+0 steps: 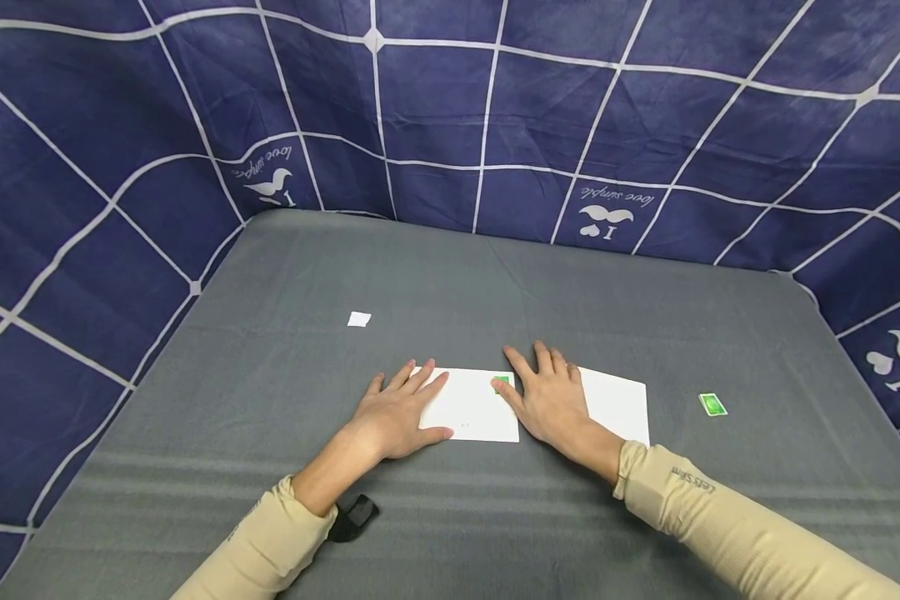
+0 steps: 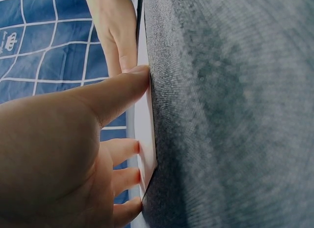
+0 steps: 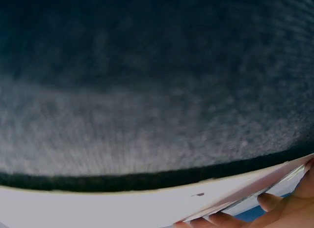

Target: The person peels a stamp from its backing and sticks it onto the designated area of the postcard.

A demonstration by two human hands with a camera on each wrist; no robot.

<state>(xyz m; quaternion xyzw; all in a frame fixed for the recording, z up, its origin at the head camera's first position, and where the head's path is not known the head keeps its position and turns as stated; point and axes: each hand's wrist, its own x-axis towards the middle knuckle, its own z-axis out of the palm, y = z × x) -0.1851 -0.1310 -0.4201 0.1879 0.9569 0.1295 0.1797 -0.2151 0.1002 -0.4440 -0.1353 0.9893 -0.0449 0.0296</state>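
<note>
A white envelope (image 1: pixel 468 408) lies flat on the grey cloth, with a small green stamp (image 1: pixel 502 380) at its far right corner. My left hand (image 1: pixel 393 417) rests on the envelope's left end with fingers spread; the left wrist view shows the thumb (image 2: pixel 122 88) at its near edge. The thumb of my right hand (image 1: pixel 555 404) touches the stamp and partly covers it. The other right fingers point away, straight, onto the cloth. Beside and partly behind the right hand lies a second white piece (image 1: pixel 617 404), also envelope-like.
Farther right sits a green stamp-like piece with a pale border (image 1: pixel 712 405). A small white paper square (image 1: pixel 359 319) lies at the far left. Near my left sleeve is a black object (image 1: pixel 356 518). Blue gridded cloth (image 1: pixel 435 100) hangs behind the grey surface (image 1: pixel 270 275).
</note>
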